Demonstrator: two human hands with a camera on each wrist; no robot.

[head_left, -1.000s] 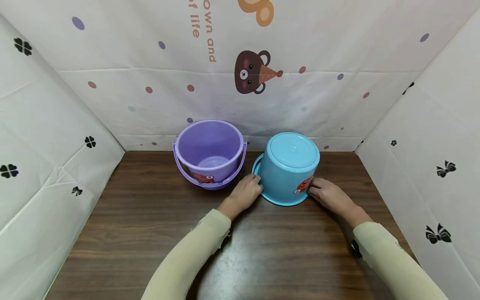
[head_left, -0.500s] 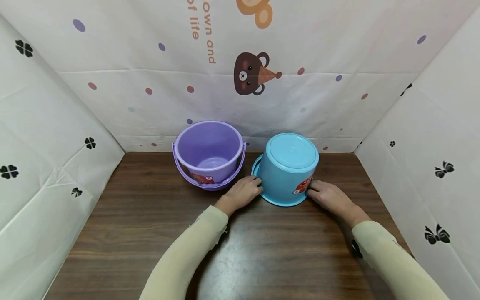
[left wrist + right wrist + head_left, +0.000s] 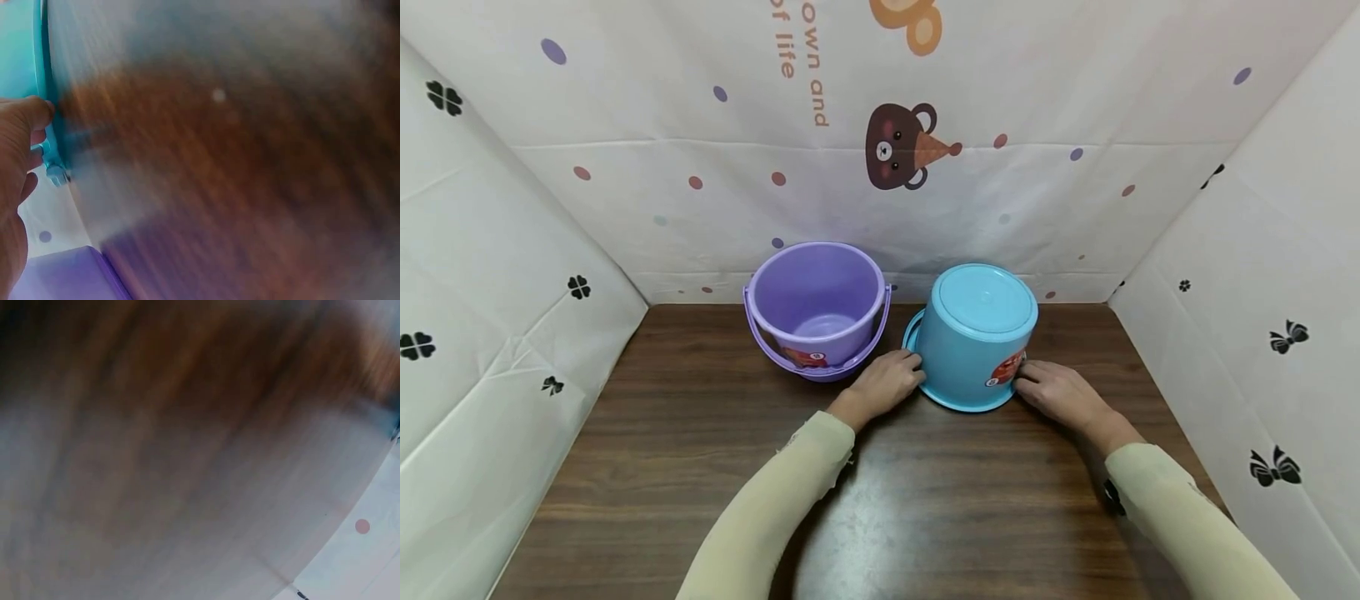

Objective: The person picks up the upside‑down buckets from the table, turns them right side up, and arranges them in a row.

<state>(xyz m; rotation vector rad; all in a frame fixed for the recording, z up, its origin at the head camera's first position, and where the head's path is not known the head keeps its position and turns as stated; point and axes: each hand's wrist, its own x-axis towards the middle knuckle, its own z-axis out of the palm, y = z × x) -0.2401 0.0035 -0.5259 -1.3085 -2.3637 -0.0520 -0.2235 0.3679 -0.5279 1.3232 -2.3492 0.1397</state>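
Observation:
A light blue bucket [image 3: 958,358] stands upside down on the table, its flat bottom facing up and its rim at the tabletop. The left hand [image 3: 883,382] grips that rim on its left side. In the left wrist view, the thumb [image 3: 39,112] lies along the blue rim [image 3: 44,81], with fingers curled behind it. On the opposite side, beside the red label, the right hand [image 3: 1056,392] holds the rim with bent fingers. Its fingertips are partly hidden, and the right wrist view shows only blurred tabletop and wall.
To the left of the blue bucket, a purple bucket [image 3: 842,333] stands upright with its handle hanging at the front. Both are near the back edge of the dark wooden table [image 3: 940,500]. White printed sheets [image 3: 1037,208] enclose the back and sides.

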